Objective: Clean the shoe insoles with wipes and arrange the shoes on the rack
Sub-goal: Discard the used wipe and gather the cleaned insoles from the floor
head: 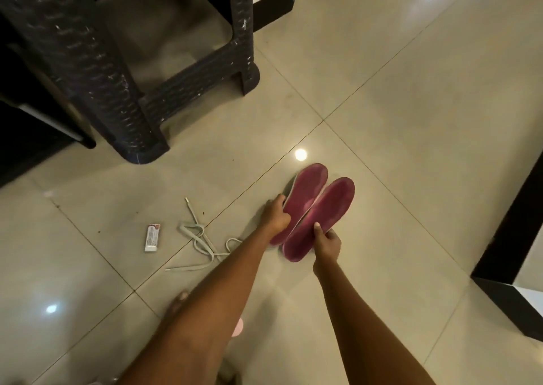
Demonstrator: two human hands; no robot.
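Insoles: two magenta ones, held side by side low over the floor tiles [411,120]; left insole [305,196], right insole [321,217], long edges touching or overlapping, I cannot tell which.
Left hand [276,217]: fingers curled round the left insole's outer edge near the heel.
Right hand [327,245]: thumb on top, pinching the right insole's heel end.
Laces: grey shoelaces [199,240] loose on the tiles just left of my arms.
Tube: small white tube [152,237] beyond the laces.
Stool: dark woven stool [141,70] further back.
Missing: I see no wipes, shoes or rack.
Risk 1: heel-end grips leave the toes unsupported; I judge they could flop or slip out.
Risk 2: setting the insoles on the speckled tiles could dirty them.
Risk 3: laces by my feet could snag a step.
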